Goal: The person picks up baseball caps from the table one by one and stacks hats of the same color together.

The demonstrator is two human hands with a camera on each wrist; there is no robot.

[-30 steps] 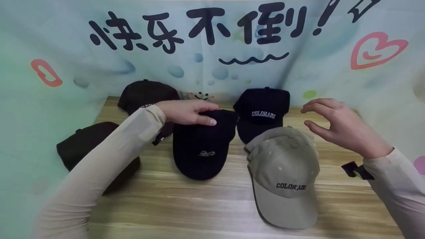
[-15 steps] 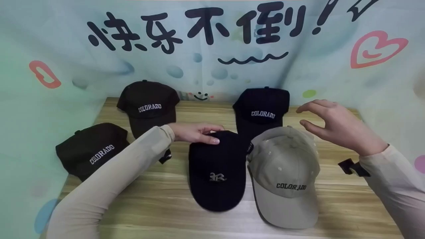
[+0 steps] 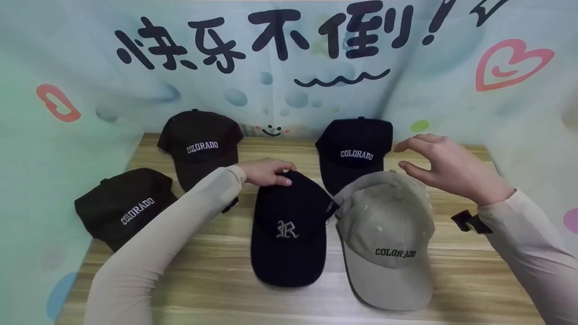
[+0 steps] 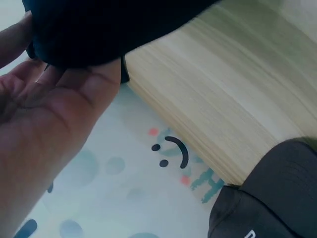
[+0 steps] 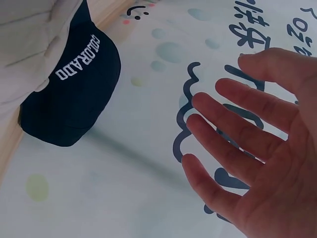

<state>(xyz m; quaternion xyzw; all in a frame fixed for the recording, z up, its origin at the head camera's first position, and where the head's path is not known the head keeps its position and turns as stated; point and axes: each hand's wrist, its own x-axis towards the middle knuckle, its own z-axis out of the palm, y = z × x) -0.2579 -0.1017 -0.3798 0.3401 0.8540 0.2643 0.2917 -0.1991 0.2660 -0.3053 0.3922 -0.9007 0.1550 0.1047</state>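
1. The dark R cap (image 3: 291,212) is a little in from the middle of the table (image 3: 212,280), between its left and right edges, brim toward the near edge. Whether its brim rests on the wood, I cannot tell.
2. The left hand (image 3: 268,171) pinches this cap at the back of the crown, thumb on top and fingers tucked beneath the cloth.
3. The right hand (image 3: 451,169) holds nothing; its fingers are spread and slightly bent above the table's right side, near the grey cap (image 3: 388,239).
4. The held cap should be light and hard to break, with a soft, foldable crown and a stiffer brim; the cloth looks matt, so slipping seems unlikely. The back rim or the brim would give the surest hold; squeezing mid-crown might dent it.
5. It bears a pale gothic "R"; small lettering at its side is unreadable.
6. "COLORADO" stands dark on the grey cap, and white on the navy cap (image 3: 356,144) by the back edge, the back brown cap (image 3: 203,135) near the back left corner and the front brown cap (image 3: 124,198) at the left edge.
7. The backdrop (image 3: 388,99) reads "快乐不倒!".
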